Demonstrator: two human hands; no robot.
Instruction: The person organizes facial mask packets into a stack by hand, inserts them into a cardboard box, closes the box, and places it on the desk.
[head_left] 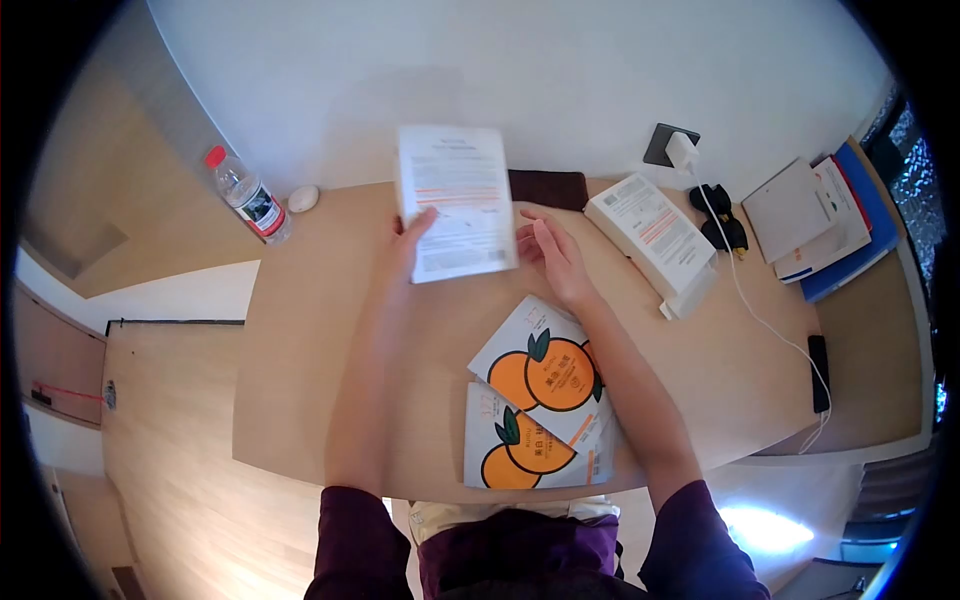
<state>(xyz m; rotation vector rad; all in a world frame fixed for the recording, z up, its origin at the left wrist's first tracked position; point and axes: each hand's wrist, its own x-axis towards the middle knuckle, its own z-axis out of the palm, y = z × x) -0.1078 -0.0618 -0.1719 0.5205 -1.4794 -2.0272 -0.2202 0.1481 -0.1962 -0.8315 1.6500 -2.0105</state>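
A white packet with small grey and orange print (457, 215) is held up over the back of the desk. My left hand (411, 240) grips its left edge, thumb across the front. Beside its right edge is my right hand (552, 252), fingers slightly curled and apart, holding nothing. Sachets with orange fruit pictures, an upper one (545, 375) and a lower one (510, 450), overlap on the desk near its front edge, partly behind my right forearm. An opened white box (655, 240) lies to the right, its end flap toward me.
On the desk (290, 380) are a red-capped bottle (250, 200), a white mouse (303, 198), a dark brown case (547, 189), black sunglasses (722, 218), a stack of folders (825, 220) and a black bar (819, 373). A white cable (765, 320) hangs from a wall charger (682, 151).
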